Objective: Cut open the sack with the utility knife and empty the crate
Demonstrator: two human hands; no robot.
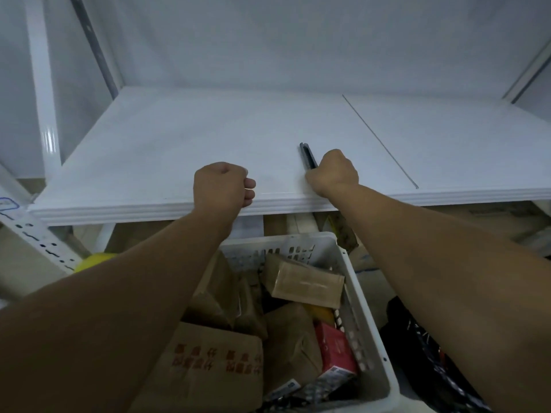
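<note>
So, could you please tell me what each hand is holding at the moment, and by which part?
The right hand grips the utility knife by its near end; the left hand is a closed fist holding nothing visible.

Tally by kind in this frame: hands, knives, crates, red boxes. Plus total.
hands: 2 (left hand, right hand)
knife: 1
crate: 1
red box: 1
total: 5
</note>
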